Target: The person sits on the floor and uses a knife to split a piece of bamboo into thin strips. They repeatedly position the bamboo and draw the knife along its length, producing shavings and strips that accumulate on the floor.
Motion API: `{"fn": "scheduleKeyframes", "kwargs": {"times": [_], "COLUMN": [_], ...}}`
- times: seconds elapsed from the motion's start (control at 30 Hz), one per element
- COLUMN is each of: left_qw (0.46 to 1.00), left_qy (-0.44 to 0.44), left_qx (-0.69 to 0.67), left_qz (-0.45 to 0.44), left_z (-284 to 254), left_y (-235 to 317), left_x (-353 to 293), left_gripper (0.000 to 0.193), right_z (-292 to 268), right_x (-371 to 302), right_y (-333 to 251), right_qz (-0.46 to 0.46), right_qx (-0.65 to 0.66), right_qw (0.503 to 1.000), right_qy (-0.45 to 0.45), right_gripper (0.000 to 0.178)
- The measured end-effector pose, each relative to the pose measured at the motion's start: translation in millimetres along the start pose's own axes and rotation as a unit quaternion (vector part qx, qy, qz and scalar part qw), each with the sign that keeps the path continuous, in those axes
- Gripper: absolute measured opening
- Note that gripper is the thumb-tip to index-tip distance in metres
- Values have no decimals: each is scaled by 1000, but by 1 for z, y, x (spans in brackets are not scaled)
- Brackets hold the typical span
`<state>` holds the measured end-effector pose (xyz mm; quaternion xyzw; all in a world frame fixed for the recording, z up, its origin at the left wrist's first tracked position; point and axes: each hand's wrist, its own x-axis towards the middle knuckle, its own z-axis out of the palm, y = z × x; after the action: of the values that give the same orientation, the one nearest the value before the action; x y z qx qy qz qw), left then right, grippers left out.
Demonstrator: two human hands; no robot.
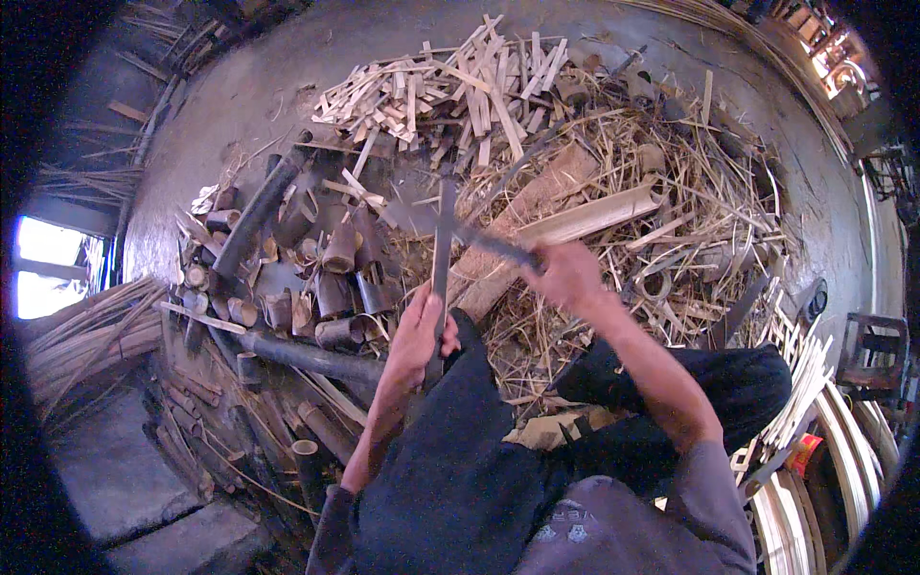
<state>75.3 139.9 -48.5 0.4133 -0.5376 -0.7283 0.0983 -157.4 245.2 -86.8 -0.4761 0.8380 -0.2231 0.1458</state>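
Note:
My left hand is closed around a long dark bamboo strip, which stands up lengthwise in front of my left thigh. My right hand grips a dark knife that points left and crosses the strip near its upper part. The knife's far end is blurred by motion, so I cannot tell whether it touches the strip. Under both hands lies a thick brown log, slanting away from me. A pale split bamboo piece rests across it to the right.
Pale split slats are heaped at the far side. Cut bamboo sections lie on the left, beside a long dark pole. Shavings cover the right. Bundled pale strips and a small chair stand at far right.

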Motion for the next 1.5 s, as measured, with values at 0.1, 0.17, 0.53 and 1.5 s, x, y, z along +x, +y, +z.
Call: {"fn": "scheduleKeyframes", "kwargs": {"times": [0.1,0.17,0.53,1.5], "left_qw": [985,981,989,996], "left_qy": [-32,-113,-95,-74], "left_qx": [-161,-158,99,20], "left_qz": [-48,-19,58,-51], "left_z": [2,11,-43,10], "left_y": [3,23,-3,5], "left_x": [16,4,-57,3], "left_gripper": [31,31,56,7], "right_z": [10,28,-18,20], "right_x": [-16,-11,-1,-20], "right_y": [-23,-8,138,-23], "right_qz": [-128,-146,181,-41], "right_qx": [-11,-88,40,-1], "right_qw": [991,985,976,998], "right_qy": [-48,13,112,-48], "right_gripper": [25,21,38,25]}}
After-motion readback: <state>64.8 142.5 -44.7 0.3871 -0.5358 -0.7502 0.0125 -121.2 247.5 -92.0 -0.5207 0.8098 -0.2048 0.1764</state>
